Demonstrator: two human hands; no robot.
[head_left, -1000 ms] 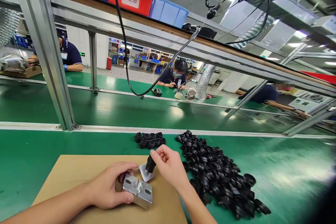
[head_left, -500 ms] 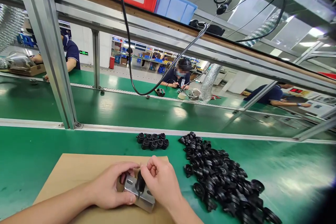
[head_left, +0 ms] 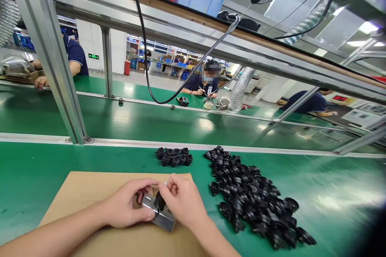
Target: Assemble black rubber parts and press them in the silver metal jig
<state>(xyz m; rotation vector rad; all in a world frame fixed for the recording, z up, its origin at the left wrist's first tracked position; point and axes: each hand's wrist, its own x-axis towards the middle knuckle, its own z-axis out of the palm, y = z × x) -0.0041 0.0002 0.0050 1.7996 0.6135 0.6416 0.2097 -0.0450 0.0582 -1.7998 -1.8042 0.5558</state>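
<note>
A silver metal block [head_left: 163, 221] with slots in its top rests on a cardboard sheet [head_left: 99, 186]. My left hand [head_left: 128, 204] is closed around the block's left end, thumb pressed on the near side. Standing up from the block's middle is a black round plastic part [head_left: 159, 201]. My right hand [head_left: 183, 200] pinches at the top of this part, the fingers curled; just what the fingertips grip is partly hidden. Both hands' fingertips almost meet above the block.
Several black parts [head_left: 175, 157] stand in neat rows beyond the cardboard. A large heap of black parts [head_left: 250, 192] spreads to the right on the green table [head_left: 334, 204]. A metal frame post [head_left: 50, 56] rises at left, and a black cable [head_left: 144, 48] hangs ahead. Co-workers sit opposite.
The view has shifted slightly, so the scene sits a little higher in the picture. Both hands keep their hold on the block and black part, with only slight finger movement.
</note>
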